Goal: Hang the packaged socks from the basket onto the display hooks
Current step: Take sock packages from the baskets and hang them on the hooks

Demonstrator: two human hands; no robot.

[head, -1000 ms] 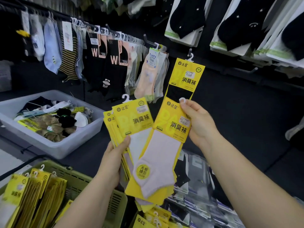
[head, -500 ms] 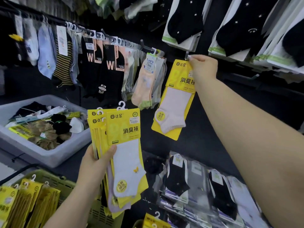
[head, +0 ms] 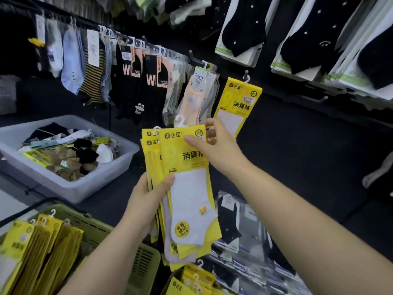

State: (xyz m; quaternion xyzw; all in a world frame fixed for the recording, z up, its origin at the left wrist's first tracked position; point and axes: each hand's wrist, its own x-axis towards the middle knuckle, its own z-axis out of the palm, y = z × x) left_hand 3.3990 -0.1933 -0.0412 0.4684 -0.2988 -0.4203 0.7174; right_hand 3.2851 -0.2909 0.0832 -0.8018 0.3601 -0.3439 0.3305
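Note:
My left hand (head: 148, 199) grips a fanned stack of yellow sock packs (head: 182, 188) at chest height, thumb across the front. My right hand (head: 214, 145) pinches the top right corner of the front pack, thumb on its face and fingers behind. One yellow sock pack (head: 238, 103) hangs by its white hanger from a display hook (head: 246, 74) on the dark wall, just above my right hand. The green basket (head: 146, 258) at lower left holds more yellow packs (head: 40, 248) standing upright.
A grey plastic bin (head: 70, 188) of loose socks sits at the left. A rail of hanging socks (head: 131, 67) runs along the wall, with black socks (head: 244, 28) hung at upper right. Bagged socks (head: 238, 226) and more yellow packs (head: 191, 282) lie below.
My right hand let go of the pack on the hook and came down to the stack. The left hand raised the stack a little.

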